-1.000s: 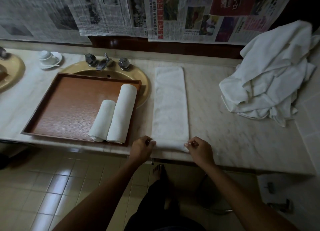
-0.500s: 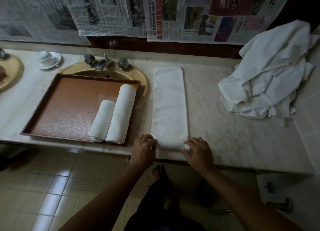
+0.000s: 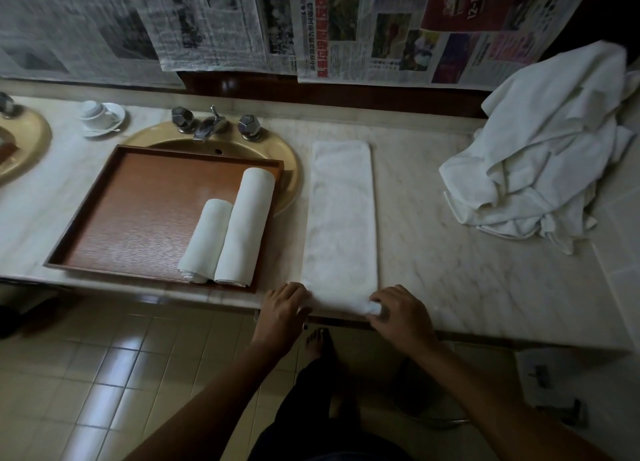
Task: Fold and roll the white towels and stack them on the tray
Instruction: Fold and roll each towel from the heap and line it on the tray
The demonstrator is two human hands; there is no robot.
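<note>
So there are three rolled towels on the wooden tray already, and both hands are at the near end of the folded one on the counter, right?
Not quite: the head view shows two rolled towels on the wooden tray, not three. The rest holds: the left hand and right hand are both at the near end of the folded towel on the counter.

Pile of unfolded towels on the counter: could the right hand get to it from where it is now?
Probably yes: the right hand and the pile share the same side, with only bare counter between.
</note>
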